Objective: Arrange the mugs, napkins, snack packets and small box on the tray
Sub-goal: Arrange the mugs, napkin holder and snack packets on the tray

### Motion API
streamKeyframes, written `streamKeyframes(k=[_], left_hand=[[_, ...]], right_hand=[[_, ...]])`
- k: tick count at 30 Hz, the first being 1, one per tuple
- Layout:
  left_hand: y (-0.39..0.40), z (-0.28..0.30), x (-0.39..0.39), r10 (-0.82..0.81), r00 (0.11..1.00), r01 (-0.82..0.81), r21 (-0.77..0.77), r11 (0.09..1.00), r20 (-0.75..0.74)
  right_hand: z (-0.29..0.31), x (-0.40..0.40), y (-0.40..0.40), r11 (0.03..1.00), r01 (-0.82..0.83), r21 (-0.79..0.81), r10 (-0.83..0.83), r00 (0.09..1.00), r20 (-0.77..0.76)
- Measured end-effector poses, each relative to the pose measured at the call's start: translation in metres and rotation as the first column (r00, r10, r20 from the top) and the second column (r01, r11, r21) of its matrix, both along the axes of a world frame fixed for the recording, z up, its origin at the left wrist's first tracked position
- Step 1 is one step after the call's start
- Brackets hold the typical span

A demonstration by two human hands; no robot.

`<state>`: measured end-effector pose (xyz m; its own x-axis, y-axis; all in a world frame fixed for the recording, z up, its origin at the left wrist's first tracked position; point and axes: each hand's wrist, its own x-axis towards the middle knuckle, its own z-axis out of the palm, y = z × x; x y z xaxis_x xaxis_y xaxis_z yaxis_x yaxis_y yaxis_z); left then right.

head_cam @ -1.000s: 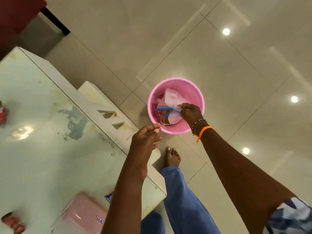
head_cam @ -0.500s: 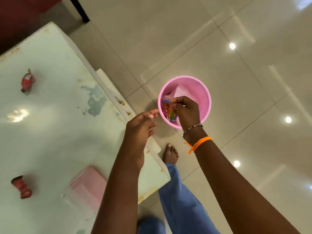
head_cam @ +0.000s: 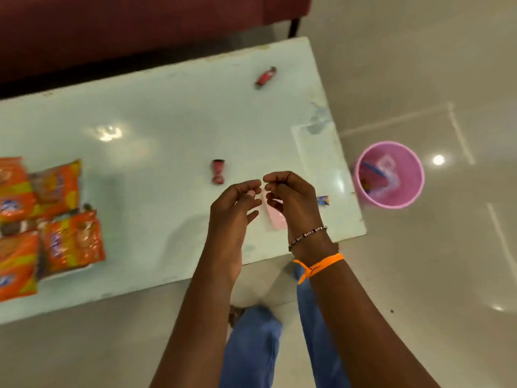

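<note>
Several orange snack packets [head_cam: 56, 219] lie together at the table's left edge, with a thin white rim [head_cam: 68, 272] showing under their near side. A pink napkin pack [head_cam: 275, 219] lies flat near the table's right front corner. My left hand [head_cam: 235, 204] and my right hand [head_cam: 292, 200] hover just above it, fingertips almost meeting. Both hands have loosely curled fingers, and I see nothing between them. The hands hide most of the pink pack. No mugs or small box are in view.
Two red sweet wrappers [head_cam: 218, 171] [head_cam: 265, 75] and a small blue wrapper [head_cam: 323, 200] lie on the pale glass table [head_cam: 167, 130]. A pink bin [head_cam: 389, 175] with scraps stands on the floor to the right. A dark red sofa [head_cam: 140, 21] runs behind the table.
My right hand left the pink bin with nothing in it and came back over the table. Both hands now meet above the pink pack. My view swung left onto the table.
</note>
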<state>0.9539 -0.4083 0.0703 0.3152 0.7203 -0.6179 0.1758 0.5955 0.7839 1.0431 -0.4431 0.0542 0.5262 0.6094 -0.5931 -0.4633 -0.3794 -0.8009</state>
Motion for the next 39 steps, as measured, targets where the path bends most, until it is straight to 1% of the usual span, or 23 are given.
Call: streamKeyframes(k=[5, 8, 12, 16, 21, 23, 26, 28, 33, 35, 39], left_hand=[[0.005, 0.021, -0.153, 0.233, 0.972, -0.233, 0.006, 0.972, 0.009], [0.009, 0.025, -0.227, 0.335, 0.942, -0.334, 0.026, 0.942, -0.032], [0.015, 0.029, -0.318, 0.518, 0.854, -0.518, 0.025, 0.855, -0.037], [0.027, 0.028, -0.397, 0.671, 0.742, -0.671, 0.012, 0.742, 0.012], [0.056, 0.018, -0.477, 0.753, 0.658, -0.753, -0.017, 0.658, 0.012], [0.070, 0.015, -0.508, 0.763, 0.646, -0.763, -0.025, 0.646, 0.001], [0.090, 0.014, -0.562, 0.761, 0.649, -0.760, -0.049, 0.648, 0.013], [0.108, 0.015, -0.596, 0.757, 0.651, -0.757, -0.024, 0.653, 0.048], [0.149, 0.013, -0.678, 0.793, 0.608, -0.794, 0.031, 0.607, 0.047], [0.163, 0.012, -0.705, 0.791, 0.610, -0.793, 0.039, 0.608, 0.056], [0.192, 0.002, -0.752, 0.778, 0.617, -0.779, -0.043, 0.625, 0.121]], right_hand=[[0.025, -0.144, 0.026, 0.970, -0.239, 0.049, 0.241, 0.970, -0.032], [0.027, -0.214, 0.035, 0.937, -0.345, 0.053, 0.347, 0.936, -0.050], [0.031, -0.305, 0.050, 0.867, -0.497, 0.036, 0.499, 0.864, -0.065], [0.033, -0.390, 0.076, 0.755, -0.655, 0.029, 0.656, 0.754, -0.043], [0.024, -0.477, 0.114, 0.665, -0.747, -0.001, 0.746, 0.664, -0.054], [0.022, -0.510, 0.135, 0.668, -0.744, -0.026, 0.742, 0.668, -0.058], [0.021, -0.562, 0.165, 0.679, -0.731, -0.065, 0.725, 0.682, -0.092], [0.022, -0.595, 0.185, 0.658, -0.751, -0.062, 0.744, 0.660, -0.102], [0.030, -0.670, 0.233, 0.618, -0.785, -0.042, 0.780, 0.620, -0.087], [0.031, -0.693, 0.246, 0.614, -0.788, -0.039, 0.784, 0.615, -0.086], [0.026, -0.734, 0.272, 0.577, -0.815, -0.056, 0.812, 0.579, -0.075]])
